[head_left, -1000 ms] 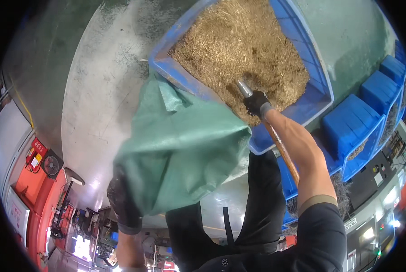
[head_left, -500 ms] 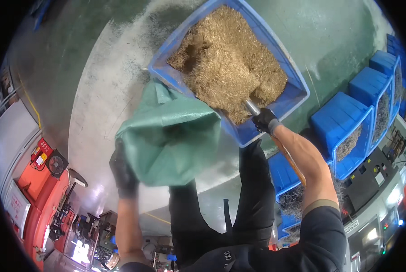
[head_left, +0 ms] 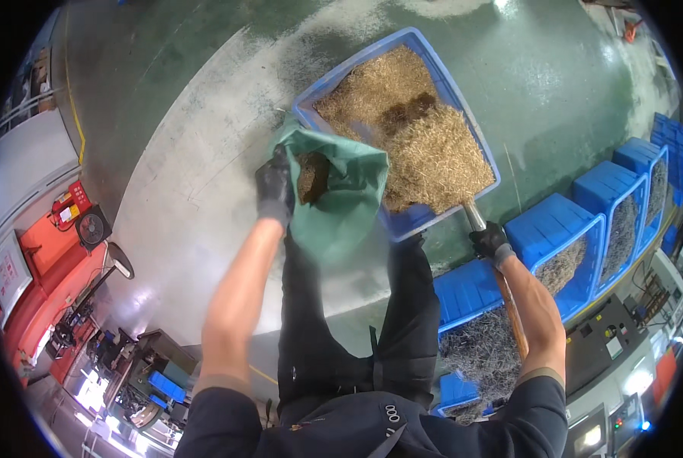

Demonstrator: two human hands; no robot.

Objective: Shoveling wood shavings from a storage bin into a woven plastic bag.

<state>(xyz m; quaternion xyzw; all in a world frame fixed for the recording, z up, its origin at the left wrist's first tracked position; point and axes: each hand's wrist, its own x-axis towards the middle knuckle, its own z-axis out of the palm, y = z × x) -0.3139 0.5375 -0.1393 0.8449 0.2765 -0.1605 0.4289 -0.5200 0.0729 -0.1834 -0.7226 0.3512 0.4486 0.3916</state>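
Head view: large blue plastic crate (head_left: pixel 440 65) heaped with golden, straw-like metal shavings (head_left: pixel 433 153) sits on green floor. Left hand (head_left: pixel 274 187), black-gloved, fingers clenched on mouth edge of green woven sack (head_left: pixel 340 200), held against crate's near rim; some shavings inside. Right hand (head_left: pixel 490 241), gloved, fingers wrapped round wooden-handled shovel (head_left: pixel 475 216), just off crate's near-right corner.

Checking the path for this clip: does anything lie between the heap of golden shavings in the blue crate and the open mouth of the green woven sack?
Nothing visible does. The left hand holds the green woven sack open against the blue plastic crate rim, right beside the golden shavings. The right hand grips the wooden-handled shovel.
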